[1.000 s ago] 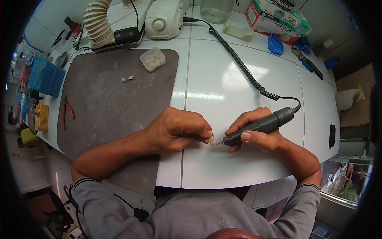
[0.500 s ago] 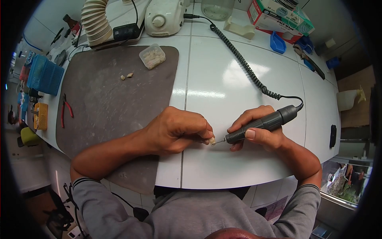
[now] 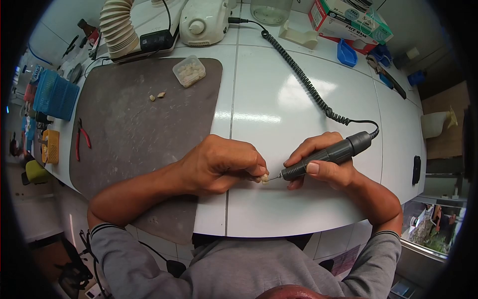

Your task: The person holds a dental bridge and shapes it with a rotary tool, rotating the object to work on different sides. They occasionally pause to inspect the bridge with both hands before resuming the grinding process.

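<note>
Between the pinched fingertips of my left hand (image 3: 226,164) sits a small cream tooth-like piece (image 3: 265,178). My right hand (image 3: 323,162) grips a dark grey rotary handpiece (image 3: 328,154) much like a pen, thumb along its near side. The thin metal bur (image 3: 275,178) at its nose points left and reaches the piece. A coiled black cord (image 3: 306,74) runs from the handpiece's rear up to a cream control unit (image 3: 204,22). Both hands are over the white tiled tabletop (image 3: 279,214), close to its front edge.
On the brown mat (image 3: 139,134) lie red-handled pliers (image 3: 82,139), two small cream pieces (image 3: 156,96) and a clear tub (image 3: 189,71) of similar pieces. A ribbed hose (image 3: 118,30) stands at back left. Blue tray (image 3: 347,53) and face mask box (image 3: 343,25) are at back right.
The cream piece has turned slightly in my left fingertips and shifted a little left. My right hand and the handpiece stay almost still, and the view has moved very slightly.
</note>
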`<state>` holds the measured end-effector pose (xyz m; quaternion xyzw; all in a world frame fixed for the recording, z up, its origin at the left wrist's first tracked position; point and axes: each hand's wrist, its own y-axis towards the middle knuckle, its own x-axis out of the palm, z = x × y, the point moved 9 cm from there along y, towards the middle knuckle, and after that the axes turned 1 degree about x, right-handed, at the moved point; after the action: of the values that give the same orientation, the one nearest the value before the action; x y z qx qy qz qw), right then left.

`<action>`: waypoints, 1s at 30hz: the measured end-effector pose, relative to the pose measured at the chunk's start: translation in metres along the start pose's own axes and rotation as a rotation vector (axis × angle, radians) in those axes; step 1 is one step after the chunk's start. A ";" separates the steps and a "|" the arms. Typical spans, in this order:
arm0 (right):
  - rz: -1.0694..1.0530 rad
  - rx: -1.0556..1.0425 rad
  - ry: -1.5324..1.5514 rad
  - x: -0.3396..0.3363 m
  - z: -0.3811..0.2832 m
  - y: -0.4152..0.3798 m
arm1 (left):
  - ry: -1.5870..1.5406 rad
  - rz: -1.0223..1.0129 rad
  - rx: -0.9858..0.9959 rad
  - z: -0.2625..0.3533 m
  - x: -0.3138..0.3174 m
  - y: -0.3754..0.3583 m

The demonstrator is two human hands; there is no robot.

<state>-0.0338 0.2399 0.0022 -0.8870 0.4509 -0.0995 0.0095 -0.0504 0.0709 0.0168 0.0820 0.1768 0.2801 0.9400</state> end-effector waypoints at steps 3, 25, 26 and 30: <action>0.007 0.014 0.005 0.000 0.000 0.000 | -0.004 -0.005 -0.012 0.001 0.000 0.001; -0.014 -0.009 0.001 0.000 0.001 0.000 | -0.020 -0.014 -0.029 0.000 0.001 0.000; -0.017 -0.006 -0.002 0.000 0.001 0.000 | -0.017 -0.017 -0.030 0.000 0.001 0.001; 0.002 -0.013 -0.004 0.001 -0.002 0.001 | -0.019 -0.019 -0.028 0.000 0.002 0.001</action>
<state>-0.0344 0.2390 0.0044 -0.8867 0.4525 -0.0946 0.0048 -0.0493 0.0730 0.0168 0.0696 0.1648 0.2728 0.9453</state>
